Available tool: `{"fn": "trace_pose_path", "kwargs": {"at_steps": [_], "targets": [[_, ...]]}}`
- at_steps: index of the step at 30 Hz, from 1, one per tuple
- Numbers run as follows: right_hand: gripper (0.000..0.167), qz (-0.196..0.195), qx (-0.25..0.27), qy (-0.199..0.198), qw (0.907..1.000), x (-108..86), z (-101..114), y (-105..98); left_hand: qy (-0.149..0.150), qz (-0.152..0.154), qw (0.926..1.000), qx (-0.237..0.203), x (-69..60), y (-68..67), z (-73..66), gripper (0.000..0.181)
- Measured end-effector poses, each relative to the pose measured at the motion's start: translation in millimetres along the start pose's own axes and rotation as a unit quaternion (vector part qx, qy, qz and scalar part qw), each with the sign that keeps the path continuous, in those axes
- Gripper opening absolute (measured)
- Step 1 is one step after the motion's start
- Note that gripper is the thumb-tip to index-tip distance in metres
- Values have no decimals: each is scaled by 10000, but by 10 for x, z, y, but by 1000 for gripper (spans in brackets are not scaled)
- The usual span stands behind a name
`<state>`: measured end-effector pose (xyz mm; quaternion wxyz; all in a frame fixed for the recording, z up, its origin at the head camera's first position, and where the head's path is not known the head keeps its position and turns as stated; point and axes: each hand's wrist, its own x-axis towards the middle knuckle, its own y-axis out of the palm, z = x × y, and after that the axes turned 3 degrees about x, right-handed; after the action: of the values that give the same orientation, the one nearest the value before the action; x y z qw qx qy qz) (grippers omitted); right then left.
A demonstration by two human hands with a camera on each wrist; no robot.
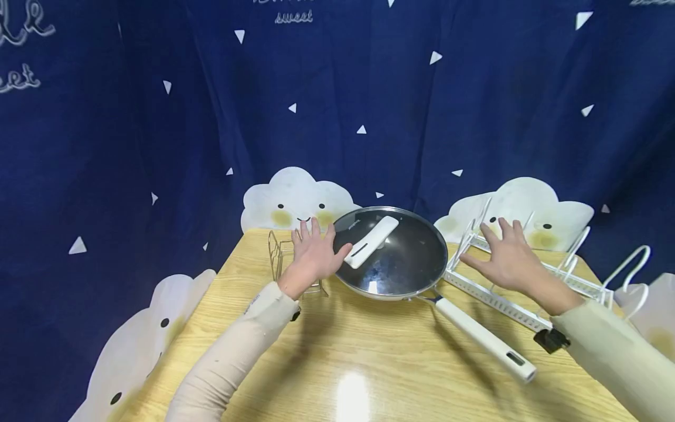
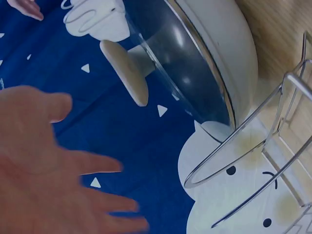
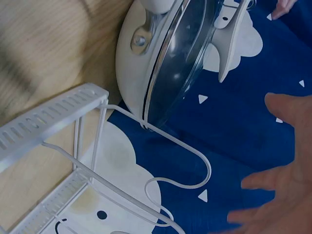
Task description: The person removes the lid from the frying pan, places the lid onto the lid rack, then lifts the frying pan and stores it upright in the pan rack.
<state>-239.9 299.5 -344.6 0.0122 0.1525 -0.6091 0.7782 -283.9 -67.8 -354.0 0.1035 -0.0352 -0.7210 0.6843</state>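
On my head feed the left hand [image 1: 315, 257] hides part of the wire rack [image 1: 272, 253], I can't read the tiny print [image 1: 354, 224] on the lid [image 1: 413, 252], and lettering [image 1: 283, 2] atop the far curtain [image 1: 327, 76] is cut off.

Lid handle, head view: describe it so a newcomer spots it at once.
On the wood-grain table, find the pale-sided wok with the dark glass lid. The lid handle is the wide, flat white bar above the glass, slotted near one end. Unlike the wok's long handle, which juts out over the table, it lies within the lid's outline.
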Motion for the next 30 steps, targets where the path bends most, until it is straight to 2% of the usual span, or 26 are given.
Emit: {"fn": "trace_pose_path", "kwargs": {"at_steps": [3, 6, 11, 19, 23, 28, 30], "targets": [[70, -171, 314, -451, 9983, -57, 14, -7, 368, -559, 9976, -186, 23, 1, -28, 64], [55, -73, 518, -756, 9958, -116, 27, 10, 656, -825, 9935, -425, 45, 28, -66, 56], [45, 433, 847, -842, 9919, -239, 41, 58, 837, -769, 9909, -724, 83, 154, -133, 52], [47, 1446, 1321, -396, 9798, -479, 57, 155, 886, -562, 9890, -1040, 136, 408, -204, 51], [49, 1962, 1782, -119, 9642, -580, 60, 209, 776, -505, 9870, -1316, 169, 471, -235, 48], [49, 2537, 2610, 353, 9307, -687, 57, 243, 593, -424, 9787, -1918, 222, 511, -268, 44], [48, 2687, 2745, 511, 9219, -713, 55, 249, 557, -395, 9741, -2156, 252, 518, -273, 44]]}}
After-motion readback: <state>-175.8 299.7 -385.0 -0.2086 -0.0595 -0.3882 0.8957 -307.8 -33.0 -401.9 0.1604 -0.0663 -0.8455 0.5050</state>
